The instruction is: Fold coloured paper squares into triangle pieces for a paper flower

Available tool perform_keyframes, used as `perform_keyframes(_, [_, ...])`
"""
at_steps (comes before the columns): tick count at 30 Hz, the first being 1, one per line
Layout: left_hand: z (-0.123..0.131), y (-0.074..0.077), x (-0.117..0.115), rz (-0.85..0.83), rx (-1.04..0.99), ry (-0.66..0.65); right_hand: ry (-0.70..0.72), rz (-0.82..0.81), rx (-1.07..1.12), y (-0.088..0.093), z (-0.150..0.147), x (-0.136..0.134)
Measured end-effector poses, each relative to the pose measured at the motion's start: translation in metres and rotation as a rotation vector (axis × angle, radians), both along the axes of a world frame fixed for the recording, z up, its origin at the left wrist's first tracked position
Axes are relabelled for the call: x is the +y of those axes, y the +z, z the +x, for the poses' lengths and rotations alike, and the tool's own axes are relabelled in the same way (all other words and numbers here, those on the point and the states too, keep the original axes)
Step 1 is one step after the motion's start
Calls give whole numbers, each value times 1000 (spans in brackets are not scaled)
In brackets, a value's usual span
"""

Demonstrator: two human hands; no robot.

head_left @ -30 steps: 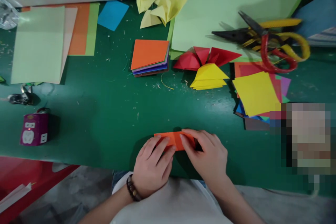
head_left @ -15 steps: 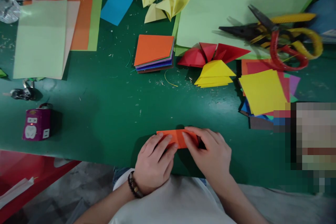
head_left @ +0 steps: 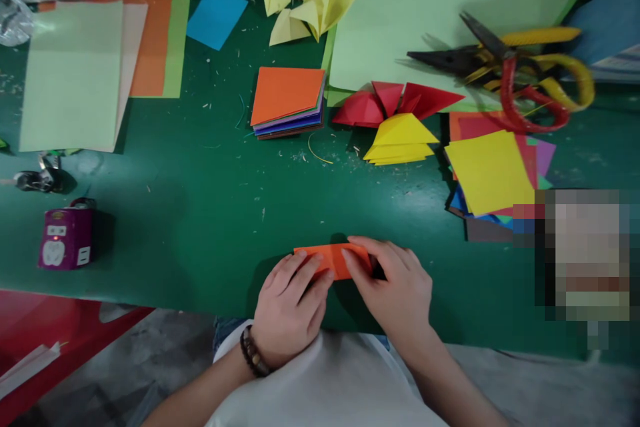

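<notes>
A folded strip of orange paper [head_left: 336, 260] lies at the front edge of the green table, a crease showing near its middle. My left hand [head_left: 293, 297], with a beaded bracelet at the wrist, presses its fingers on the strip's left part and holds it down. At the right end, my right hand [head_left: 395, 280] pinches the strip between thumb and index finger; the fingertips' undersides are hidden. Beyond the hands sits a stack of coloured paper squares [head_left: 289, 90], orange on top. Red folded paper pieces [head_left: 363, 109] and yellow ones [head_left: 403, 137] lie to its right.
Pliers [head_left: 445, 61] and red-handled scissors [head_left: 507, 83] rest on green sheets at the upper right. Yellow-topped paper squares [head_left: 493, 173] lie below them. Larger sheets [head_left: 73, 73], a purple box [head_left: 67, 237] and a red chair [head_left: 45, 327] are at left.
The whole view has shifted slightly, so things appear a little farther left. Both hands keep nearly the same hold on the orange paper.
</notes>
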State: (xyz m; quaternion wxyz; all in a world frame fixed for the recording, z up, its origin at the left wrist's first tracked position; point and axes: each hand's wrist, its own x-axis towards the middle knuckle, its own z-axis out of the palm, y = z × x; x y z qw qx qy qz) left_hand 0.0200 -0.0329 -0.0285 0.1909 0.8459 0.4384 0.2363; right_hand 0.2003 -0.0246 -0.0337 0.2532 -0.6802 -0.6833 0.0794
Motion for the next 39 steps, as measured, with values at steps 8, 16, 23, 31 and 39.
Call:
perform_keyframes(8, [2,4,2,22,45,11,-16,-10,-6,1,-2,2])
perform_keyframes(16, [2,3,3,10,65,5,-72,-82,36,6,-2,4])
perform_keyframes(23, [3,1,2,22,86,3,-96,-120,113,8,0,6])
perform_keyframes(31, [-5,16,17,-32,206,-116,-56,-119,108,8,0,7])
perform_keyframes(39, [-17,24,62,2,309,-410,-49,-78,107,4,0,4])
